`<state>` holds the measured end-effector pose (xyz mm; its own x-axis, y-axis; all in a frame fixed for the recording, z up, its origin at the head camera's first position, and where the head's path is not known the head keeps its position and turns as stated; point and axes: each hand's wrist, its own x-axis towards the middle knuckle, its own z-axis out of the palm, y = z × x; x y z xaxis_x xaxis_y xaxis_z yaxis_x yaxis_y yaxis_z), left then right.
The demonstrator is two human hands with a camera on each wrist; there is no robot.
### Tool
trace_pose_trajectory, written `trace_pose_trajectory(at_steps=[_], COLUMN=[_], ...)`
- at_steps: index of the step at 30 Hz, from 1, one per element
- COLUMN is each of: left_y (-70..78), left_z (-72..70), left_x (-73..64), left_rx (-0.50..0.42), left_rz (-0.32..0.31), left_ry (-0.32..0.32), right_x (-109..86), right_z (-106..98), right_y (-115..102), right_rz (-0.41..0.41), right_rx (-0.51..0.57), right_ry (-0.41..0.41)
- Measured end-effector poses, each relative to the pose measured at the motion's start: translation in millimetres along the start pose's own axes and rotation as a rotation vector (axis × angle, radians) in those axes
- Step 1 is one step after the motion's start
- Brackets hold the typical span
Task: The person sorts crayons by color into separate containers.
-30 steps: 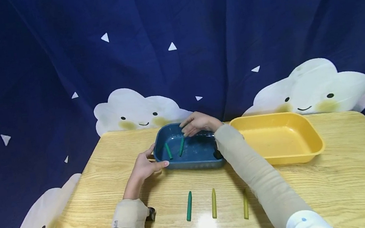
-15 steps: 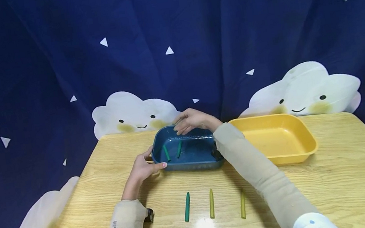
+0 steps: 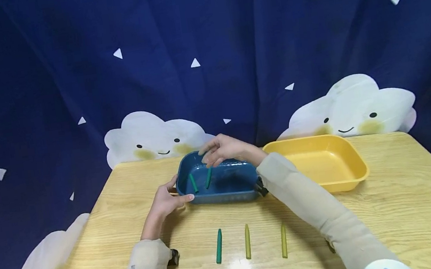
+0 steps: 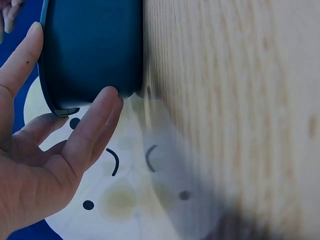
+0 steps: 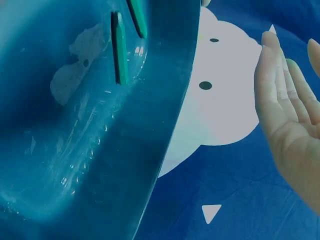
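Worktop [image 3: 408, 200]: left hand [image 3: 164, 200] is clasping blue tray [image 3: 225, 197] at 8 o'clock; right hand [image 3: 223, 148] is hovering at 11, thumb and fingers apart.

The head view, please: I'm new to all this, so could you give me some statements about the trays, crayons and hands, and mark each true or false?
1. Two green crayons lie inside the blue tray. True.
2. Both hands are gripping crayons. False: the left hand holds the end of the blue tray, and the right hand is open with nothing in it.
3. The yellow tray stands to the right of the blue tray. True.
4. All three crayons lying directly on the table are green. False: one is a green crayon, and the other two are yellow crayons.
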<state>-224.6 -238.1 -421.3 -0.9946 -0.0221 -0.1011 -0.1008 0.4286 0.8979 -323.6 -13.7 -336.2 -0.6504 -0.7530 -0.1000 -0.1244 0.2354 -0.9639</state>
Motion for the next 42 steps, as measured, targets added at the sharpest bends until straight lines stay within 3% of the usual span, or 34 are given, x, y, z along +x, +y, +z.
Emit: trace_pose_trajectory(at_steps=[17,42], left_y=[-1.4,0.5], left_z=[0.7,1.7], left_x=[-1.3,-2.5], left_rx=[0.008,-0.008], left_rz=[-0.021,-0.015], left_ry=[-0.008,-0.007], right_x=[-29.7,-60.4], right_z=[15.2,33.3], right_y=[2.0,18.1], right_rz=[-0.066,-0.086], right_rx=[-0.053,-0.122], right_ry=[-0.043,-0.116])
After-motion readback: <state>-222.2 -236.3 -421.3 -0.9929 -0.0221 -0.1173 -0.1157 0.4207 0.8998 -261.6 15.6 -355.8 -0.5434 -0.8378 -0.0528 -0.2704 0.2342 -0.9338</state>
